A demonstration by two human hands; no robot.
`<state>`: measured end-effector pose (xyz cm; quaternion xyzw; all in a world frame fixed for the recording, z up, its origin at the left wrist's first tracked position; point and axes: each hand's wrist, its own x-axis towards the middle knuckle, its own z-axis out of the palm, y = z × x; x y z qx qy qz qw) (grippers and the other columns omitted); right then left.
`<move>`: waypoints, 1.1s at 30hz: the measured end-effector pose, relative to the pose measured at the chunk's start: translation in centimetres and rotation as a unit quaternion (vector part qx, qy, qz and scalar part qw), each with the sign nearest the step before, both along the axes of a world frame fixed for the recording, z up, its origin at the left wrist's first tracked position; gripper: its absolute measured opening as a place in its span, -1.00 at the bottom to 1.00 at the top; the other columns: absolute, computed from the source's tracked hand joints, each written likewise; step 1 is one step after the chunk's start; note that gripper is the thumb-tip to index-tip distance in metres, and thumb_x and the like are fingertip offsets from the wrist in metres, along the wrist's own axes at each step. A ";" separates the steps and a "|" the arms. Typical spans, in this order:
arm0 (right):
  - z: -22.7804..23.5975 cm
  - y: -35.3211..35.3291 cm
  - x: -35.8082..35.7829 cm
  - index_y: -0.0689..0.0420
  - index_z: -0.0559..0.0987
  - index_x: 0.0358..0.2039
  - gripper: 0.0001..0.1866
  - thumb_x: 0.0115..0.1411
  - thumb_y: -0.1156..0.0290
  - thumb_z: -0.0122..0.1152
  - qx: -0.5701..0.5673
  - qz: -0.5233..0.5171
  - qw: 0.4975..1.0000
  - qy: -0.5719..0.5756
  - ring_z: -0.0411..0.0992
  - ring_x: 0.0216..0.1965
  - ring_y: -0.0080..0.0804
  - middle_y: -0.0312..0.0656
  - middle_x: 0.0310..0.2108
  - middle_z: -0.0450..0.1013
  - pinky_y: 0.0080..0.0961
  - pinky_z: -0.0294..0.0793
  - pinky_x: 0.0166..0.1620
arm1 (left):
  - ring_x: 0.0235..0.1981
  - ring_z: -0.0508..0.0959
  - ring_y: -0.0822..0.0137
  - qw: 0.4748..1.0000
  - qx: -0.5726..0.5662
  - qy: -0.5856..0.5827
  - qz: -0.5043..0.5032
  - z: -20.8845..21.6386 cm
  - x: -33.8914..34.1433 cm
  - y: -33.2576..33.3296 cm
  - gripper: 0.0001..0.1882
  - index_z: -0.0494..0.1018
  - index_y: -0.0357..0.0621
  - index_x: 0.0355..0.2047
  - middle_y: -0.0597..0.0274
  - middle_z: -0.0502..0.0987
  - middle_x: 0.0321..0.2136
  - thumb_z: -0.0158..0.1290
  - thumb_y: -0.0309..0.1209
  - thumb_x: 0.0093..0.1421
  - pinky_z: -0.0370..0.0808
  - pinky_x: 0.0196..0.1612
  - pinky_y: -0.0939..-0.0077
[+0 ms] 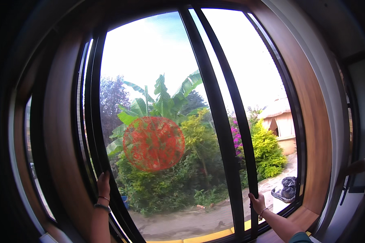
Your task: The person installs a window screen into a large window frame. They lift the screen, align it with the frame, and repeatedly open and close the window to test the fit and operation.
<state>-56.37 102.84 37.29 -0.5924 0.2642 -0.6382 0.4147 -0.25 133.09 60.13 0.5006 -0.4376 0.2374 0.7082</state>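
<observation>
"At the window [162, 60], what could go wrong?"

"Pinched fingers, I'd judge. The left hand [104, 186] lies on the left upright [94, 113] and the right hand [256, 203] on the slim right upright [240, 121]. If these belong to sliding panels, a sudden shift could catch fingertips at a meeting edge; uneven pulling might jam a panel."

"Where are those 2 uprights?"

"Both are black: the left near the wooden side wall [63, 113], the right just beyond a broader bar [219, 121]. A red round pattern [154, 143] shows between them."

"And the pose?"

"The left forearm [100, 224] rises almost straight from the lower edge; the right forearm [282, 227] slants up leftward from the lower right."

"Fingers?"

"The right ones look curled around the slim upright. The left ones touch theirs, but I can't tell whether they grip; part is hidden."
</observation>
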 end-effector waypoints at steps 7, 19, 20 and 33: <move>0.2 1.1 0.2 0.14 0.34 -0.62 -0.51 0.01 -0.05 0.22 0.019 0.034 0.999 0.001 0.26 -0.74 -0.63 -0.38 -0.74 0.25 -0.63 0.30 -0.67 | -0.52 0.18 0.62 1.000 0.014 -0.004 -0.023 0.1 -0.1 1.6 -0.65 0.34 -0.16 -0.57 0.53 0.24 -0.60 0.00 -0.15 0.19 0.18 -0.48 0.60; 0.3 0.9 0.0 0.17 0.38 -0.64 -0.51 0.00 -0.04 0.24 0.013 0.008 1.000 -0.006 0.26 -0.74 -0.65 -0.39 -0.76 0.27 -0.64 0.25 -0.68 | -0.48 0.24 0.58 0.999 0.034 -0.003 -0.024 0.6 -0.7 1.6 -0.61 0.40 -0.26 -0.50 0.45 0.33 -0.57 -0.01 -0.13 0.19 0.26 -0.39 0.59; 0.1 0.5 -0.1 0.16 0.38 -0.64 -0.51 0.00 -0.03 0.25 0.005 0.003 1.000 -0.006 0.26 -0.74 -0.65 -0.39 -0.76 0.27 -0.64 0.25 -0.68 | -0.48 0.24 0.58 0.999 0.026 0.003 0.026 0.6 -1.2 1.3 -0.60 0.40 -0.27 -0.50 0.44 0.33 -0.57 -0.02 -0.12 0.19 0.25 -0.39 0.59; -0.3 1.2 -1.8 0.17 0.34 -0.60 -0.46 -0.01 -0.10 0.21 0.007 0.021 1.000 -0.009 0.28 -0.78 -0.57 -0.36 -0.74 0.23 -0.61 0.30 -0.72 | -0.51 0.14 0.60 0.998 0.029 0.025 -0.058 -0.4 -2.3 1.2 -0.60 0.29 -0.19 -0.58 0.51 0.20 -0.60 0.03 -0.12 0.16 0.18 -0.45 0.57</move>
